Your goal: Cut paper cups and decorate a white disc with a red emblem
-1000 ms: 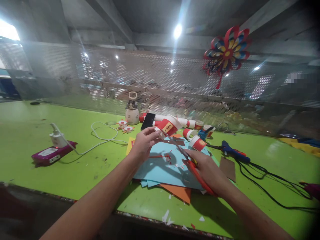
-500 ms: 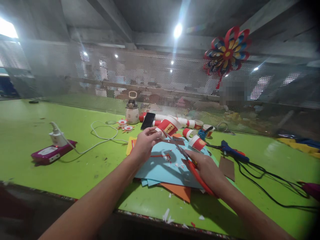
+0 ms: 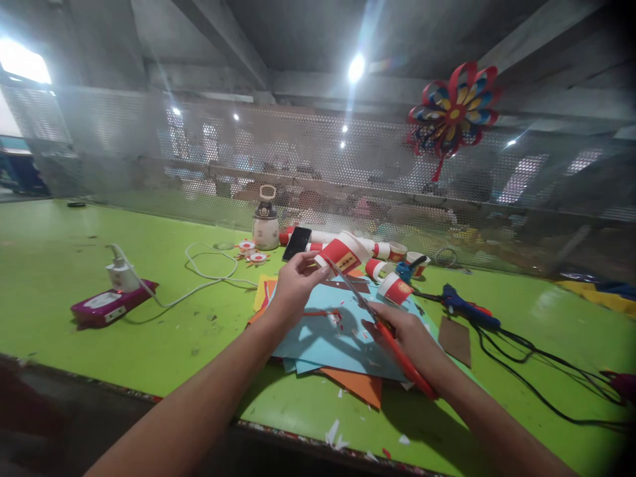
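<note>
Head view: inside the desk's near edge (image 3: 278, 429), my left hand (image 3: 292, 286) is pinching a cup (image 3: 340, 254), lettering (image 3: 348, 263) illegible; my right hand (image 3: 408, 332) is gripping scissors (image 3: 398, 356).

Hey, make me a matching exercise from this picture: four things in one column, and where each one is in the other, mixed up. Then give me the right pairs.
Things:
1. Scissors
2. Glue gun
3. White charger
4. Flower ornament

Places:
A. Plugged into the purple power strip
B. High in the picture, well above the table
C. Held in the right hand
D. Lying to the right of the blue paper

Right pairs: 1-C, 2-D, 3-A, 4-B
</note>
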Motion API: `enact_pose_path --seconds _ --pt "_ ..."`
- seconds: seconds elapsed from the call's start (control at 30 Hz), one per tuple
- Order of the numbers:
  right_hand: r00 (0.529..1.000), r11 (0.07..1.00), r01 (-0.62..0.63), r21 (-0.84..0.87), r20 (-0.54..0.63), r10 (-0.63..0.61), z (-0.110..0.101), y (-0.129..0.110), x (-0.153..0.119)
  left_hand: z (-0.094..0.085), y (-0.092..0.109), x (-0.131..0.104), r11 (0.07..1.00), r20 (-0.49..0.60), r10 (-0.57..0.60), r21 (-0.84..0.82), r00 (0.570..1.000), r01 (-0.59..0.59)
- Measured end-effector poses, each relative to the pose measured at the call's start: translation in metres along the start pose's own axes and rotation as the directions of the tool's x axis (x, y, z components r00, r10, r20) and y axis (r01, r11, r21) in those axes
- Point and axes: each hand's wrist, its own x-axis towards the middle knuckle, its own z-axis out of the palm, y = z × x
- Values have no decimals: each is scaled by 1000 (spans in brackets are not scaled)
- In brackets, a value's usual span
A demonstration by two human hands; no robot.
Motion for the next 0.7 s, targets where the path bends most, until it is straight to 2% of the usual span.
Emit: enact_pose_path --seconds 0.3,0.57,0.7 --pt "999 999 29 14 -14 -28 -1 5 1 2 7 -2 996 10 -11 -83 1000 12" --pt "999 999 43 16 -34 -42 5 15 0 2 9 -1 961 109 -181 -193 977 200" --pt "999 999 40 27 -3 -40 7 21 3 0 10 -1 957 103 -196 -198 975 213"
